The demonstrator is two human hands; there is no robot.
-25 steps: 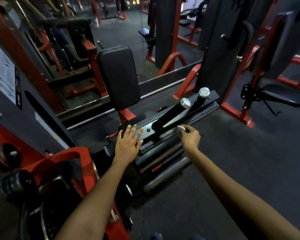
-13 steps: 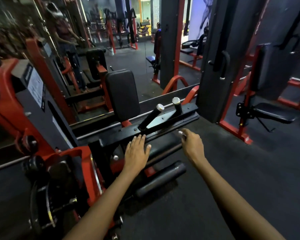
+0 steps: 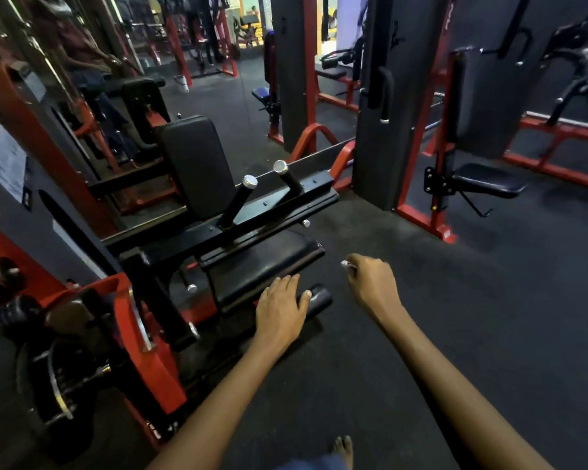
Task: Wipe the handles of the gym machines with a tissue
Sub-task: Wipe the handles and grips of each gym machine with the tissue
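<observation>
Dark speckled rubber gym floor (image 3: 455,334) fills the lower and right part of the head view, matte and evenly grey-black. At left stands a red-and-black steel gym machine (image 3: 143,351) w/ a black padded backrest (image 3: 197,164) upright behind a flat black padded seat (image 3: 262,262). A black crossbar above the seat carries two black cylindrical handles with chrome end caps, the nearer handle (image 3: 238,201) and the farther handle (image 3: 287,178), both angled upward and away. Left hand (image 3: 280,313) reaches forward w/ fingers straight and loose, gripping nothing; its fingertips lie over the front edge of the seat and the black foam roller pad (image 3: 316,298) below it — actual contact can't be told. Right hand (image 3: 374,286) hangs over bare floor just right of the seat, fingers curled tight, pinching a small white crumpled tissue (image 3: 346,264) that pokes out at the knuckle end; the tissue is well apart from both handles. A bare foot (image 3: 343,449) shows at the bottom edge. Behind the machine a wall mirror (image 3: 218,96) reflects more red frames. At right, tall dark grey weight-stack columns (image 3: 384,113) stand on red base frames, and a second black seat pad (image 3: 486,179) sits on a red upright post. Room is dim — a brighter doorway glows far back at top centre.
</observation>
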